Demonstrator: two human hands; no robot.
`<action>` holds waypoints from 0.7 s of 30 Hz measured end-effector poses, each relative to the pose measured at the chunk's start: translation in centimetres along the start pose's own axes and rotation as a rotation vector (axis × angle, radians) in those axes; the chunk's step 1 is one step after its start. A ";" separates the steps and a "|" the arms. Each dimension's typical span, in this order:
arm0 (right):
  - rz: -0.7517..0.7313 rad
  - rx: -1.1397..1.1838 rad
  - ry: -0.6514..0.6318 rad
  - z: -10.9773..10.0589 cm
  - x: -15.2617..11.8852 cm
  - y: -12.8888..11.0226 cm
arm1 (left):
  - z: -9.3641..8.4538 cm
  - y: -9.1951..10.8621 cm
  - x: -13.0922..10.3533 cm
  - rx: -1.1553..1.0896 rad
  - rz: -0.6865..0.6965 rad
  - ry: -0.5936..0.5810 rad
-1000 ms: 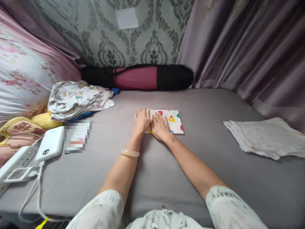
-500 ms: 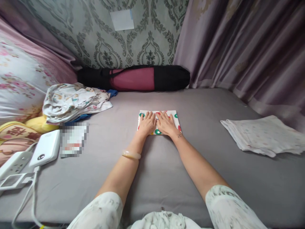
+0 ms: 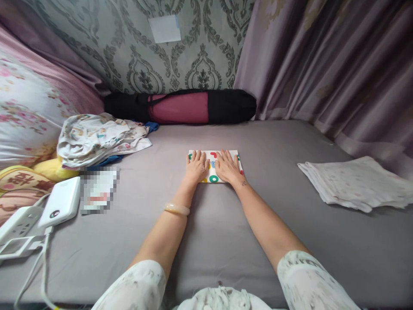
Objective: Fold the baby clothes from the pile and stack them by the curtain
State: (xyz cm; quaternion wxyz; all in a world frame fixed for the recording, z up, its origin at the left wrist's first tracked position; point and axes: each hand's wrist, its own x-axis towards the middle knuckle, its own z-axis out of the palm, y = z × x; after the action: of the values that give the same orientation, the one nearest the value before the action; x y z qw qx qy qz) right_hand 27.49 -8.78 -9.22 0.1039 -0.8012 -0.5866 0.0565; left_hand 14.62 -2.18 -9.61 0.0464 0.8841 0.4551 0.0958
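Note:
A flat white rectangle with colourful printed shapes (image 3: pixel 213 178) lies on the grey sheet in front of me; whether it is folded cloth or a thin book I cannot tell. My left hand (image 3: pixel 197 167) rests palm down on its left part, fingers stretched out. On the right part lies my right hand (image 3: pixel 227 166), also flat with fingers spread. Between the two hands a strip of the printed surface shows, and the palms hide much of the rest. Neither hand grips anything.
To the right lies a folded pale cloth (image 3: pixel 358 183). At left are crumpled clothes (image 3: pixel 100 135), a blurred-out packet (image 3: pixel 98 189), a white power bank (image 3: pixel 61 201) and a power strip (image 3: pixel 19 224) with cables. A black and maroon long bag (image 3: pixel 180 107) lies along the wall.
My hands have slid apart, the left one leftward and the right one rightward, baring more of the printed middle. The white rectangle has stayed in place.

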 end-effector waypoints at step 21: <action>0.151 -0.026 0.044 0.2 0.1 0.7 | -0.2 -0.2 -0.1 -0.020 -0.127 -0.019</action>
State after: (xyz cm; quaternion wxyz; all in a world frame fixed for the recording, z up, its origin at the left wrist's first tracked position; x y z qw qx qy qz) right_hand 28.09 -8.86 -9.58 0.1020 -0.8455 -0.5227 0.0387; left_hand 14.36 -2.09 -9.42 0.0654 0.8537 0.5090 0.0888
